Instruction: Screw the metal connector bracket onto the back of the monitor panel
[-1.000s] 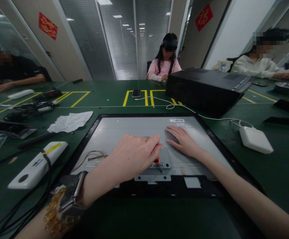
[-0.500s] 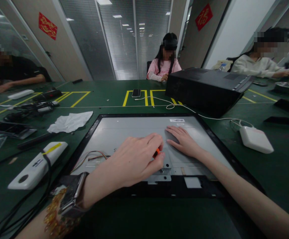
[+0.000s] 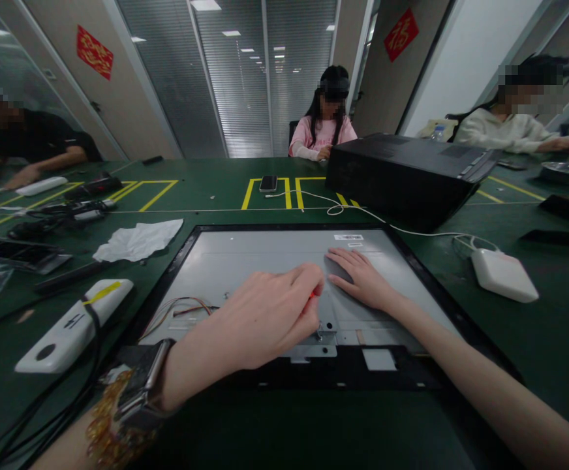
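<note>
A flat display panel [image 3: 275, 245] lies on the table with its grey metal back up and a black frame around it. My left hand [image 3: 269, 316] is closed over its lower middle, pinching a screwdriver [image 3: 312, 296]. Only a bit of the orange-red handle shows between the fingers; the rest is mostly hidden. Beneath the fingers a metal bracket [image 3: 330, 333] with holes sits at the panel's near edge. My right hand [image 3: 360, 277] rests flat on the panel's back, right of the left hand, fingers stretched out. Thin coloured wires [image 3: 181, 301] lie on the panel at left.
A large black casing [image 3: 402, 176] stands behind the panel at right, near a white adapter [image 3: 504, 274] with a cable. On the left are a white power strip [image 3: 76, 326], black cables [image 3: 93, 352] and a crumpled tissue [image 3: 140, 239]. A phone [image 3: 268, 183] lies farther back. Several people sit around.
My left fingers have curled and turned slightly around the screwdriver, covering more of its handle. My right hand has stayed in place. At far left, another person's hands have shifted.
</note>
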Demonstrator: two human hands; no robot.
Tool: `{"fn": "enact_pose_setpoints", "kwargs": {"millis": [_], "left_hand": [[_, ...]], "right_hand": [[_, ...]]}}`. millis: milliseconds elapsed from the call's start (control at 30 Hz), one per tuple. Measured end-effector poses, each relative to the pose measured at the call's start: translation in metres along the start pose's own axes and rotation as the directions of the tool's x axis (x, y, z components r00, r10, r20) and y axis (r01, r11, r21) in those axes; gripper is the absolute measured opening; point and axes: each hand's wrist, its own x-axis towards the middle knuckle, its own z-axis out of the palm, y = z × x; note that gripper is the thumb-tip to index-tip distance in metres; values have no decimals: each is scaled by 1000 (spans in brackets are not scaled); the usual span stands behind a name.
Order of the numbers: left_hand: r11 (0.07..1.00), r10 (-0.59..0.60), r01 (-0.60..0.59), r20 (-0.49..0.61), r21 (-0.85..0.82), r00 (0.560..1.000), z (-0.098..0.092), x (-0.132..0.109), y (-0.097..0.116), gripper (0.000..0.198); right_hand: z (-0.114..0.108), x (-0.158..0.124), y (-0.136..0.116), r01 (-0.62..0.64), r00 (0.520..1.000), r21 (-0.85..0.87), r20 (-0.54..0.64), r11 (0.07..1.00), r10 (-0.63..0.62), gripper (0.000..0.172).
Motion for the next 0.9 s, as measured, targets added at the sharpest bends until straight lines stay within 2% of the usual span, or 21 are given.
{"fn": "enact_pose_setpoints", "kwargs": {"millis": [200, 367, 600, 733, 833, 900], "left_hand": [[996, 11, -6, 58, -86, 998, -5, -2, -1, 19], [998, -1, 5, 64, -57, 998, -8, -3, 1, 17], [999, 44, -45, -12, -27, 999, 0, -1, -4, 13], [999, 34, -35, -79, -6, 996, 8, 1, -8, 24], [1000, 9, -7, -78, 29, 997, 10, 1, -6, 29], [1000, 10, -10, -73, 0, 997, 8, 0, -4, 25]], "right_hand": [[-1, 0, 0, -3, 1000, -5, 5, 1000, 3, 51], [-1, 0, -1, 0, 1000, -7, 6, 1000, 0, 51], [-1, 0, 0, 4, 1000, -4, 8, 1000, -3, 51], [-1, 0, -1, 4, 1000, -7, 13, 1000, -4, 52], [-1, 0, -1, 2, 1000, -7, 15, 1000, -2, 52], [-1, 0, -1, 0, 1000, -6, 16, 1000, 0, 52]]}}
